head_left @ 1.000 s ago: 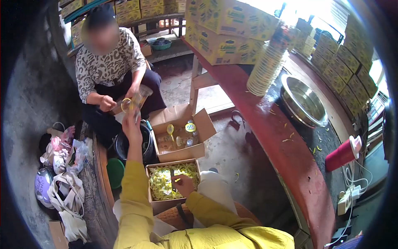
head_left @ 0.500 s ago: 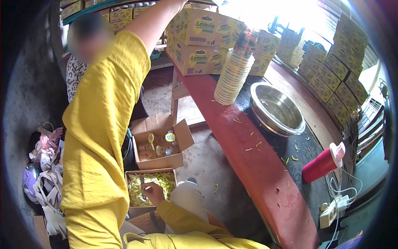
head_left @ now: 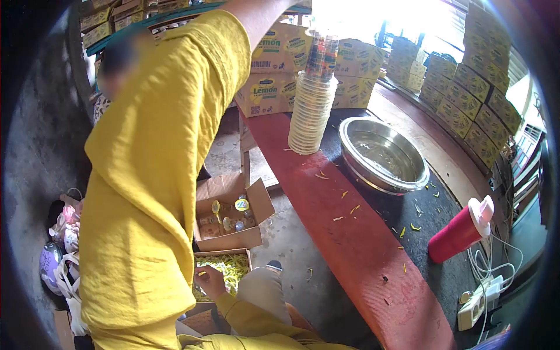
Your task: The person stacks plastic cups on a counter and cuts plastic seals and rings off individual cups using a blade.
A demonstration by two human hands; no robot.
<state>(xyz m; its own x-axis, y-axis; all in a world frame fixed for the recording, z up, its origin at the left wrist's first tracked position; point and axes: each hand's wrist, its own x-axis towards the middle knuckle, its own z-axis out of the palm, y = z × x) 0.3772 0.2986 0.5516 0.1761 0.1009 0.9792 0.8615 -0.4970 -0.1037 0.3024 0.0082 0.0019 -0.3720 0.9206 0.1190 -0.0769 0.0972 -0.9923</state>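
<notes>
My left arm in its yellow sleeve (head_left: pixel 146 175) stretches up across the view, and the left hand lies beyond the top edge. The forearm points toward the tall stack of clear plastic cups (head_left: pixel 312 116), whose upper part has dark print. Low in the middle, my right hand (head_left: pixel 211 282) is closed in a pinch over an open carton (head_left: pixel 250 258) of yellow-green strips (head_left: pixel 236 269). A small yellow bit shows at its fingertips; the left sleeve hides part of the hand, and I cannot make out fully what it grips.
A steel basin (head_left: pixel 363 174) with clear liquid, a red tumbler (head_left: pixel 455 236) and a power strip (head_left: pixel 479 303) stand on the red and black table (head_left: pixel 350 251). Lemon cartons (head_left: pixel 269 96) are piled behind. An open box (head_left: pixel 256 236) holds several containers. Another person (head_left: pixel 116 70) is partly hidden at left.
My left arm has swung right and its hand has left the view at the top. My right hand has shifted slightly down; a grey strip seen by its fingers earlier is hidden now.
</notes>
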